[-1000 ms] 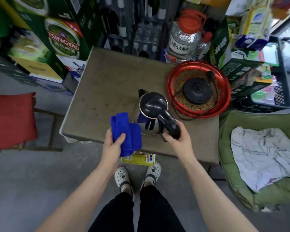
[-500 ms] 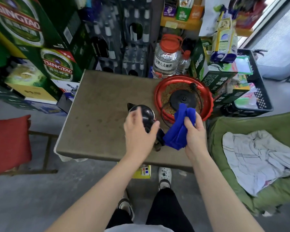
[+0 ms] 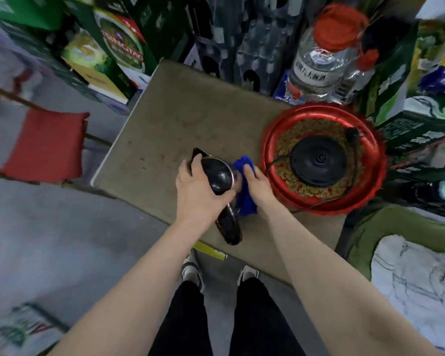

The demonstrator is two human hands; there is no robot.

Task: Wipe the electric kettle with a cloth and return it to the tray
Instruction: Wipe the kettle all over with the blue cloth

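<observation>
Kettle (image 3: 220, 176) on the table (image 3: 180, 129), just left of the red tray (image 3: 272, 140): our left hand (image 3: 199, 194) clamps its glossy, slippery lid, our right hand (image 3: 258, 182) presses the soft blue cloth (image 3: 246, 201) against its side. We'd carry it by the rigid handle.

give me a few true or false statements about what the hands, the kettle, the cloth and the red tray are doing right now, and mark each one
1. The right hand presses the blue cloth against the kettle. True.
2. The kettle sits on the black base. False: it stands on the table, beside the red tray.
3. The left hand rests on the kettle's lid. True.
4. The red tray holds nothing. False: the base and its cord lie in it.
</observation>
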